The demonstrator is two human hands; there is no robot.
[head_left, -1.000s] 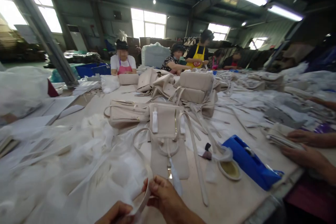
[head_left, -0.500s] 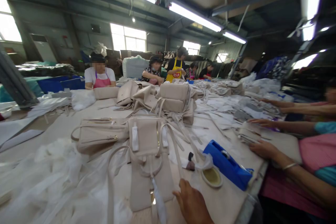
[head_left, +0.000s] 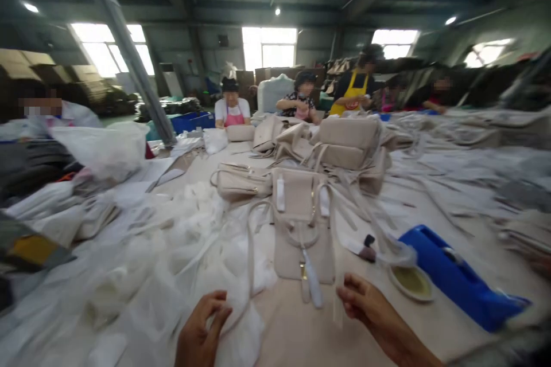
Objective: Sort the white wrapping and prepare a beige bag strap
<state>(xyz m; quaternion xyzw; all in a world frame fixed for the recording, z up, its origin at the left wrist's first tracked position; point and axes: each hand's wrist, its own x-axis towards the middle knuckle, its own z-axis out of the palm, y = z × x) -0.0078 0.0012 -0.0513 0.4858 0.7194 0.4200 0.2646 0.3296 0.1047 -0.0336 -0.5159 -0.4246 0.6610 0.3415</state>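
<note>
Since the earlier frame the left hand (head_left: 202, 327) has re-entered view, fingers curled loosely by the strap (head_left: 249, 252), grip unclear. White wrapping (head_left: 142, 264) covers the table (head_left: 293, 332) at left. The beige bag (head_left: 303, 223) lies centre. The right hand (head_left: 365, 307) pinches clear tape (head_left: 338, 304). A blue tape dispenser (head_left: 460, 281) sits right, under a steel-framed factory roof.

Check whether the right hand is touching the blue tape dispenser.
Apart. The head view shows the right hand near the table's front edge, with bare table and a small round dish between it and the blue tape dispenser.
</note>
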